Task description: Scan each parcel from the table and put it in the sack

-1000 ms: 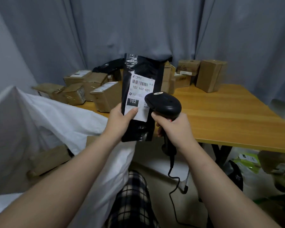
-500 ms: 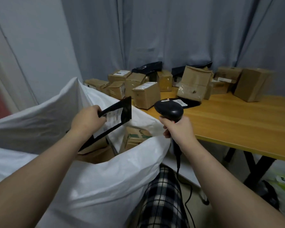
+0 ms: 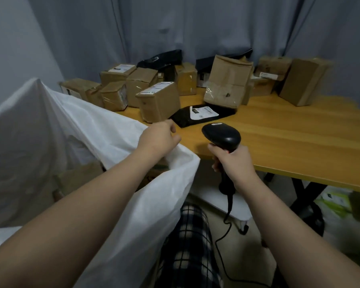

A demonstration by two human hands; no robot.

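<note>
Left hand (image 3: 158,138) hangs empty, mid-frame; right hand (image 3: 231,163) grips the scanner (image 3: 221,134). Black parcel (image 3: 183,119) looks soft, maybe slippery: pinch its near edge.

Grey curtain (image 3: 195,28) at the back, plaid trousers (image 3: 188,246) below, a green-and-white bag (image 3: 337,201) at lower right

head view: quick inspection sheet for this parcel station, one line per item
surface: wooden table on black legs
job's things: cardboard parcels crowd the far side; black mailer lies flat, label up; white sack open, brown boxes inside
clutter: green-and-white bags under the table
hands: left hand holds nothing, over the sack's rim; right hand grips the scanner
cables: scanner cord hangs toward the floor
surroundings: grey curtain behind
</note>
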